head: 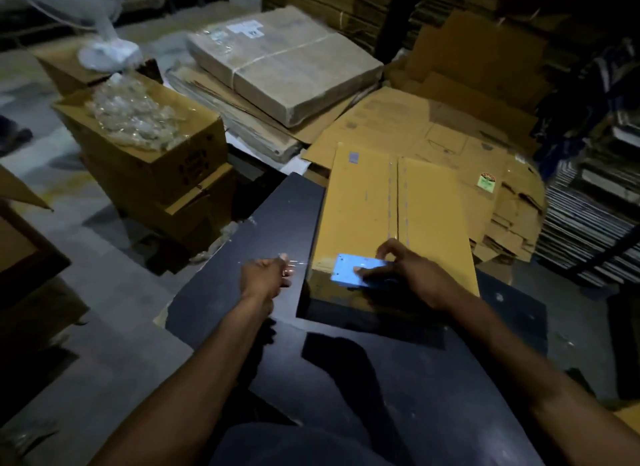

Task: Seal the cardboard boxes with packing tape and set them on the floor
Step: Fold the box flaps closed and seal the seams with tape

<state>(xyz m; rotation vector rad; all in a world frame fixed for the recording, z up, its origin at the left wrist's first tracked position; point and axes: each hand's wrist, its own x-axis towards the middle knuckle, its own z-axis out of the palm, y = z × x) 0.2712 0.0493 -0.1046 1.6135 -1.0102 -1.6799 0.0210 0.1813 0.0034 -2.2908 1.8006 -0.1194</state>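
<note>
a closed tan cardboard box (398,219) is seen lying flat on a dark glossy table (398,379), toward its far right part, with its two top flaps meeting along a centre seam that runs away from the camera. a small pale printed patch sits at the box's far left corner; its writing is too small to be read. at the near end of the box, a light blue tape dispenser (356,270) is gripped by the right hand (412,278), fingers curled round it, and is held against the box top. a strip of clear packing tape (296,261) is stretched leftward from the box's near left corner, its free end pinched by the left hand (266,278) just above the table.

beyond the box, flattened cardboard sheets (433,133) are piled, one bearing a green and white sticker (486,182) whose text cannot be made out. further back, a grey wrapped flat bundle (287,70) tied with string carries a white label, unreadable. to the left, an open brown carton (156,153) filled with crumpled clear plastic is stacked on another carton; dark print on its side is blurred.
</note>
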